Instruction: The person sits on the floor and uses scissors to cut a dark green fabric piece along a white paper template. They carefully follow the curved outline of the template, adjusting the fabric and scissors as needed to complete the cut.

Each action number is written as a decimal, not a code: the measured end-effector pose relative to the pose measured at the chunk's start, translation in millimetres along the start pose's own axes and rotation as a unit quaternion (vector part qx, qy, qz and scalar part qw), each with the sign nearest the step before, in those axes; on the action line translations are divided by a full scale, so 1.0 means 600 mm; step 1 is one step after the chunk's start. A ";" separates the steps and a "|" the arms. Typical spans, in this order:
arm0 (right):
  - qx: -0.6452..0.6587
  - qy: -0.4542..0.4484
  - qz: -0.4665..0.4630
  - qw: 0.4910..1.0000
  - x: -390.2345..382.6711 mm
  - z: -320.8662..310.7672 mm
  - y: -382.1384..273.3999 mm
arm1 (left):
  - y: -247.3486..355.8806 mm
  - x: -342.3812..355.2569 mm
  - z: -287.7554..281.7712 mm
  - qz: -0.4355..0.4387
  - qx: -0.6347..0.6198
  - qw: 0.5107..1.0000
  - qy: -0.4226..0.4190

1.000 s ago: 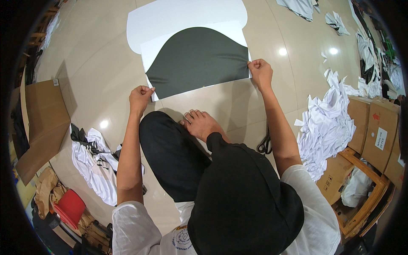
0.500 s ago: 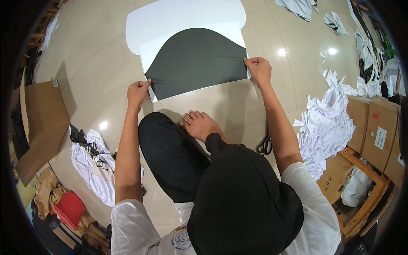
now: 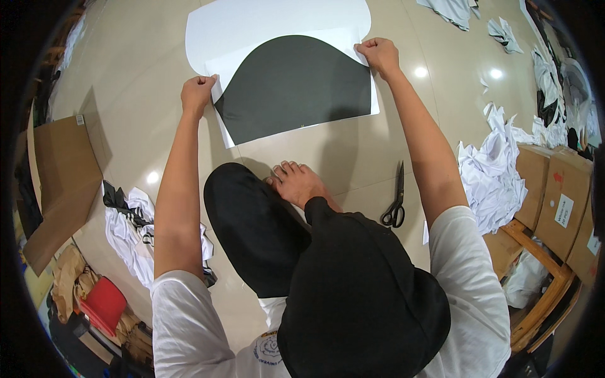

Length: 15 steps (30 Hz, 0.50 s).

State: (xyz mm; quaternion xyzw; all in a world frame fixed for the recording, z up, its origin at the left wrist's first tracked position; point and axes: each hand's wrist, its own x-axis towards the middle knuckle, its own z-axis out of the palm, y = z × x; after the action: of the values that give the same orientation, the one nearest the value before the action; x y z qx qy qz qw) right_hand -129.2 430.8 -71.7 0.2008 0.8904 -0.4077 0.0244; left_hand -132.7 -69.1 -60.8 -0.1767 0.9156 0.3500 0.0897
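A dark grey dome-shaped cloth piece point(image 3: 299, 85) lies on a white sheet point(image 3: 228, 136), whose edges show around it. I cannot tell whether the sheet is paper or cloth. My left hand point(image 3: 197, 96) pinches the sheet's left edge, just above the grey piece's left corner. My right hand point(image 3: 380, 57) is closed at the upper right edge of the sheet, by the grey piece's right corner. Beyond them a larger white piece with rounded corners point(image 3: 277, 19) lies partly under the sheet.
Black-handled scissors point(image 3: 393, 211) lie on the tiled floor to the right of my bare foot point(image 3: 296, 183). A heap of white cloth scraps point(image 3: 491, 179) and cardboard boxes point(image 3: 551, 201) are at the right. Crumpled cloth point(image 3: 132, 230) and an open carton point(image 3: 66, 176) sit at the left.
Both hands have moved farther away, from the lower sides of the grey piece up to the white sheet's side edges. The grey piece's right side now lies smoother. The scissors have come into full view.
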 end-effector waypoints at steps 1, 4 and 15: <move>-0.008 0.001 -0.004 1.000 0.009 0.004 0.004 | -0.001 0.007 0.001 -0.001 -0.006 1.000 -0.005; -0.028 0.000 -0.013 1.000 0.024 0.014 0.019 | -0.004 0.012 0.007 -0.006 -0.026 1.000 -0.012; -0.021 0.018 -0.009 1.000 0.020 0.025 0.017 | -0.031 0.021 0.014 -0.001 -0.067 0.998 0.000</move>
State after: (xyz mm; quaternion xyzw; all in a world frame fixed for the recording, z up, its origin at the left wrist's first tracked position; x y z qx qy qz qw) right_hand -138.3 429.9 -91.3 0.1997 0.9008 -0.3854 0.0087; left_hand -136.9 -79.5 -82.0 -0.1830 0.8901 0.4100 0.0781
